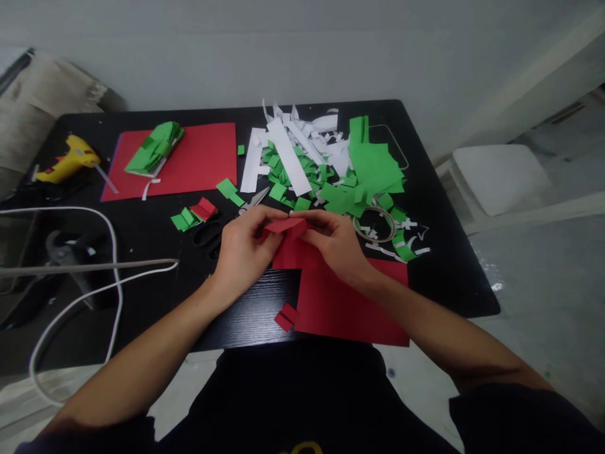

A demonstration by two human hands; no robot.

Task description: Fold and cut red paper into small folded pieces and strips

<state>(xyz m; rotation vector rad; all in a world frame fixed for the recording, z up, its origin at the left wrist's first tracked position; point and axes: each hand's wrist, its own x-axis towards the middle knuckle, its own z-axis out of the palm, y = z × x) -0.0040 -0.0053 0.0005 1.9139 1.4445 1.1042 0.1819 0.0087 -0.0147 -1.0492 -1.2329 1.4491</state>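
Red paper, folded into a small piece [286,226], sits between two hands at the middle of the frame, raised over the near part of a black table [449,287]. The left hand [246,246] pinches its left end between thumb and curled fingers; the right hand [336,243] closes the same way on the other end. Gripping from both sides probably keeps the creases lined up and lets the thumbs press them; the exact folds are hidden by the fingers.

Below the right hand lies a flat red sheet [352,309], with a little red folded scrap [286,316] by its lower left corner. Scissors [256,198] rest just beyond the left hand, blades toward the upper right, likely within easy reach. Left of them sit small green folded pieces [184,219] and a red one [204,209].

Farther up, white strips [289,157] and green offcuts [305,167] are heaped together, perhaps pushed back to free working room, near a tape ring [378,241]. At upper left, a green paper bundle [155,149] lies on a larger red sheet [208,157], with a yellow glue gun [70,161] beside it.
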